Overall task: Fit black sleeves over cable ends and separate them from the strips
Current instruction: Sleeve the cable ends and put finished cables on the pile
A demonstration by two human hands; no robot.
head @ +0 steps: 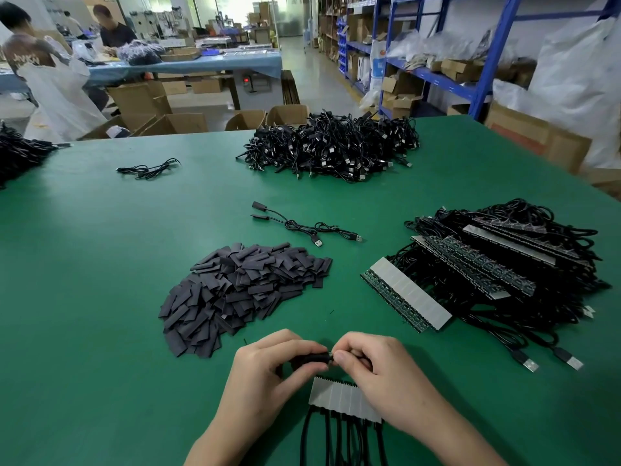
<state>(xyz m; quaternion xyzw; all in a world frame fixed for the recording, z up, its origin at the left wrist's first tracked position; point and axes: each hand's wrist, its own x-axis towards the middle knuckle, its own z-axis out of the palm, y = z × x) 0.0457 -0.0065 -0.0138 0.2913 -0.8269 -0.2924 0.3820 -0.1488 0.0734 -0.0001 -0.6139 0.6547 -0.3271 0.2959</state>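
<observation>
My left hand (268,368) pinches a black sleeve (311,359) at the near middle of the green table (100,297). My right hand (373,368) meets it from the right, fingers curled around a small cable end at the sleeve's mouth; the end itself is mostly hidden. Just below the hands lies a grey strip (342,398) with several black cables (336,438) running toward me. A heap of loose black sleeves (242,290) lies ahead on the left.
A stack of strips with attached cables (504,274) fills the right side. Two sleeved cables (302,225) lie in the middle, a big pile of cables (332,146) at the far edge, one loose cable (148,169) far left. People work at a table behind.
</observation>
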